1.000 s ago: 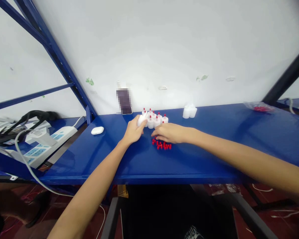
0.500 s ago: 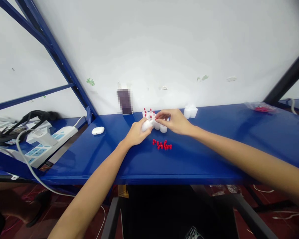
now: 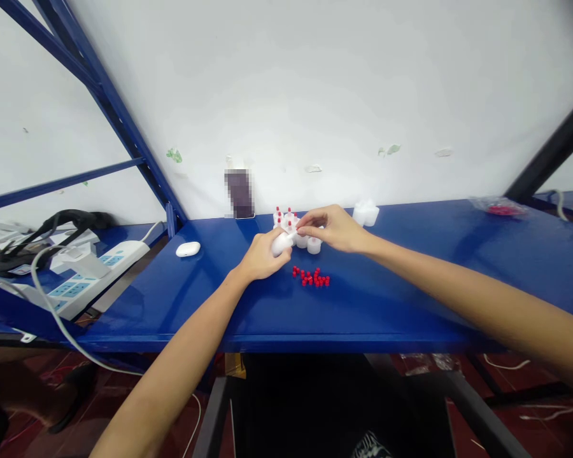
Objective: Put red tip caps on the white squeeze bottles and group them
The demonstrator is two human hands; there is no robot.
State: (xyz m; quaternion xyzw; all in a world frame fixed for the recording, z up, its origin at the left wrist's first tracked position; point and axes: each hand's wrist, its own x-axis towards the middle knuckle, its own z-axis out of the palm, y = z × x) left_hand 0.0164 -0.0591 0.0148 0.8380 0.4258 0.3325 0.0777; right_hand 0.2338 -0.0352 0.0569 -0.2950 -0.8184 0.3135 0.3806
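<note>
A white plastic squeeze bottle (image 3: 281, 244) lies tilted in my left hand (image 3: 261, 256), its nozzle pointing up and right. My right hand (image 3: 337, 229) pinches a small red cap (image 3: 297, 229) at the nozzle's tip; the fingers partly cover it. Behind my hands stand several white bottles with red-tipped nozzles (image 3: 289, 217). Close under my right hand is another white bottle (image 3: 314, 245), with no red tip showing. Nearer the front, loose red caps (image 3: 315, 278) lie scattered on the blue table (image 3: 363, 312).
More white bottles (image 3: 365, 212) stand by the wall. A phone (image 3: 241, 194) leans there, and a white earbud case (image 3: 188, 249) lies at left. Farther left are a power strip (image 3: 76, 289) and cables. A plastic bag with red pieces (image 3: 501, 208) lies at far right.
My right hand has shifted slightly up and left at the nozzle. The bottle in my left hand has turned a little, showing more of its nozzle.
</note>
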